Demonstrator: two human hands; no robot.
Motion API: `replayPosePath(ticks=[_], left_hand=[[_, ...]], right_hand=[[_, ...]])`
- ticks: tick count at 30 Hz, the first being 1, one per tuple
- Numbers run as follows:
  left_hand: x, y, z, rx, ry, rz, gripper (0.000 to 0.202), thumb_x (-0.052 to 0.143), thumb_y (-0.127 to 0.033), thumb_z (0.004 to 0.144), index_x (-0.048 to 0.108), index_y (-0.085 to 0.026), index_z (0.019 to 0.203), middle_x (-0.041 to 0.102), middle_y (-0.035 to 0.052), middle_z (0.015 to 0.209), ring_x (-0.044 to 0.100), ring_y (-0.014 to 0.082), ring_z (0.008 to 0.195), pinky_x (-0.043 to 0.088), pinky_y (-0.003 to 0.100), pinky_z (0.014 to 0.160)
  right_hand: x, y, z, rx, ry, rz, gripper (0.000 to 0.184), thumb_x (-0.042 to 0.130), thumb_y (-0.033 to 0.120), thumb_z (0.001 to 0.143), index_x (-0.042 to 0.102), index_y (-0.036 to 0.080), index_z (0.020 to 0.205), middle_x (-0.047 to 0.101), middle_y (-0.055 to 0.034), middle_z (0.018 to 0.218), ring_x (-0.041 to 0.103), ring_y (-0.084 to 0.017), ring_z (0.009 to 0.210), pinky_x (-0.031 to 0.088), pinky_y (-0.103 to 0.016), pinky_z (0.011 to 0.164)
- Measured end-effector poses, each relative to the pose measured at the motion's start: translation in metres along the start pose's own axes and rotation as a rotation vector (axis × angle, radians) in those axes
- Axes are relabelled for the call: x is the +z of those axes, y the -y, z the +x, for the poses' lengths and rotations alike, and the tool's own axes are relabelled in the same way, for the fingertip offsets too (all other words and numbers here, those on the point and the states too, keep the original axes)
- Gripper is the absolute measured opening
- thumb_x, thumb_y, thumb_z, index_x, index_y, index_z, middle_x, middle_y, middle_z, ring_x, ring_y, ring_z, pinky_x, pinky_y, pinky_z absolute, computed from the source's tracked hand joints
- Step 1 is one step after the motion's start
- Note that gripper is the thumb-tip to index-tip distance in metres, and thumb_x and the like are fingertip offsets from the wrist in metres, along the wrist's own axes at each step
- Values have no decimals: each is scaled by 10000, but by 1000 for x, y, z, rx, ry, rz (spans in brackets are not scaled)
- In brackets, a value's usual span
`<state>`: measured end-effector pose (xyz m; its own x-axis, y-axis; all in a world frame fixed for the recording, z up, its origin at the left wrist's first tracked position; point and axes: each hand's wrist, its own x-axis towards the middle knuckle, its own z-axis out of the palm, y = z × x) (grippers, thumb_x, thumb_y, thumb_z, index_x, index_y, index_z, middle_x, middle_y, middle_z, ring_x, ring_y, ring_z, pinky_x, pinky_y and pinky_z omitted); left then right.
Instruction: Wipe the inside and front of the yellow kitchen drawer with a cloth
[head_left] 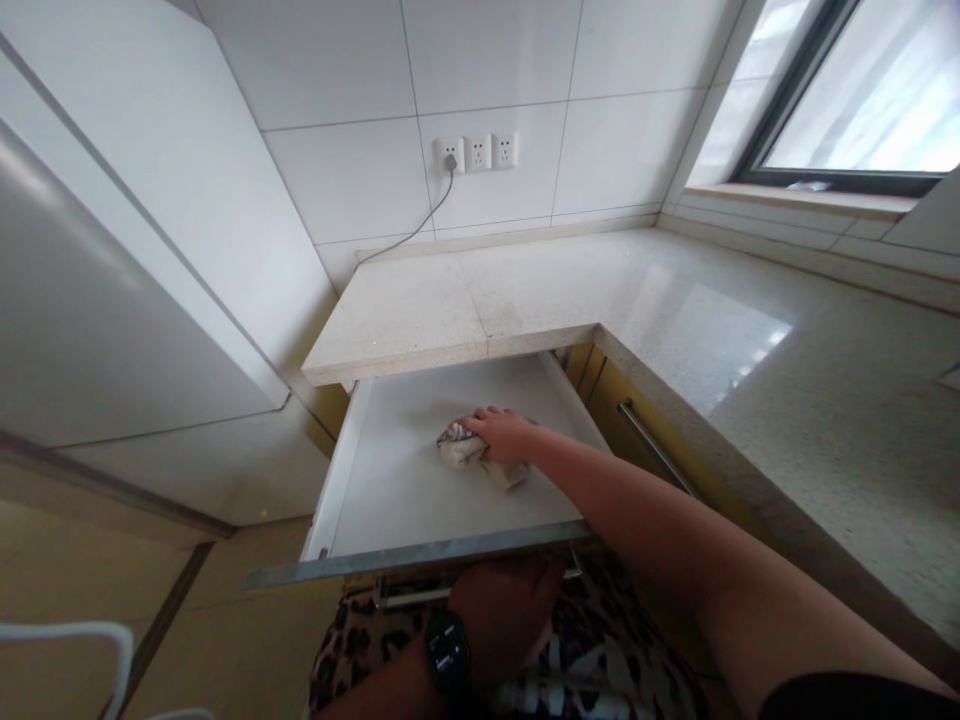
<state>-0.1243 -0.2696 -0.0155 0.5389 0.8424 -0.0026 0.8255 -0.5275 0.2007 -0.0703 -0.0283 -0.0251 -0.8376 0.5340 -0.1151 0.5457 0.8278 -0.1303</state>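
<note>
A pulled-out white drawer [390, 500] sits below the counter. Inside it, near the middle, lies a crumpled beige cloth [461, 452] with a dark-patterned edge. My right hand [506, 435] is closed over this cloth and presses it on the drawer bottom, covering part of it. Low in the view, my left hand [510, 605], with a dark watch [448, 650] on its wrist, is at the metal drawer handle [412, 597]. It covers the handle's middle and looks wrapped round it; its fingertips are in shadow.
A pale stone countertop [420, 310] runs behind the drawer and along the right side. Right of the drawer is a yellow cabinet front with a bar handle [656, 445]. A tall white cabinet [150, 150] stands at left. A grey cord [420, 225] hangs from a wall socket [450, 152].
</note>
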Motion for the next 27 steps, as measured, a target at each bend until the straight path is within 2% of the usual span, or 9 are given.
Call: replayPosePath(ticks=[4,8,12,16,18,20,22,24,27], left_hand=[[0,0,0,2,7,-17,580,551,-171,848,419,-194,1412,661,124,1239,661,260,1050,590,389,805],[-2,0,0,12,-4,-26,579,544,-180,864,410,-179,1427,669,137,1219,671,260,1031,585,382,799],[1,0,-1,-9,-16,6,556,549,-203,867,434,-197,1411,652,152,1247,683,257,967,588,369,730],[7,-1,-2,-8,-51,43,544,552,-238,876,438,-199,1407,662,144,1221,682,266,961,589,390,745],[10,0,-1,-13,-66,46,524,551,-235,878,447,-202,1391,671,131,1197,679,261,959,587,387,759],[12,0,-1,-21,-72,33,480,533,-230,891,462,-208,1365,687,111,1151,681,253,922,588,380,739],[12,0,-1,-22,-85,17,462,519,-218,896,465,-205,1355,694,101,1130,681,253,911,590,383,733],[9,1,-1,3,-101,2,488,534,-205,882,456,-188,1363,688,113,1165,677,261,955,591,391,770],[2,2,-2,21,-97,-17,520,572,-208,854,455,-171,1359,682,122,1189,675,268,976,595,393,776]], right_hand=[[-7,-39,-7,364,-72,-23,726,625,365,862,304,295,1510,524,-190,1323,526,-364,1199,456,-458,895],[-7,-44,-13,503,-109,-47,672,565,350,899,297,234,1504,518,-245,1287,536,-398,1163,467,-500,844],[-1,-3,-5,326,-83,-42,745,658,335,824,326,340,1491,526,-170,1321,520,-367,1187,463,-481,882],[6,47,2,-65,-24,-30,795,704,412,769,343,409,1477,554,-105,1305,541,-328,1157,466,-457,907],[7,59,4,-265,0,-39,796,685,449,778,336,392,1491,559,-112,1289,553,-333,1134,471,-475,901],[8,60,6,-349,17,-38,791,678,471,784,339,385,1494,561,-113,1289,558,-331,1131,471,-477,907],[6,49,9,-239,14,-17,781,694,471,775,359,403,1478,563,-94,1299,555,-318,1151,465,-450,925],[3,29,11,-12,-15,2,778,703,443,778,359,401,1475,557,-91,1321,546,-315,1177,460,-426,926],[-4,-6,8,277,-71,-4,748,643,391,839,311,320,1505,536,-162,1335,540,-352,1182,468,-433,875]])
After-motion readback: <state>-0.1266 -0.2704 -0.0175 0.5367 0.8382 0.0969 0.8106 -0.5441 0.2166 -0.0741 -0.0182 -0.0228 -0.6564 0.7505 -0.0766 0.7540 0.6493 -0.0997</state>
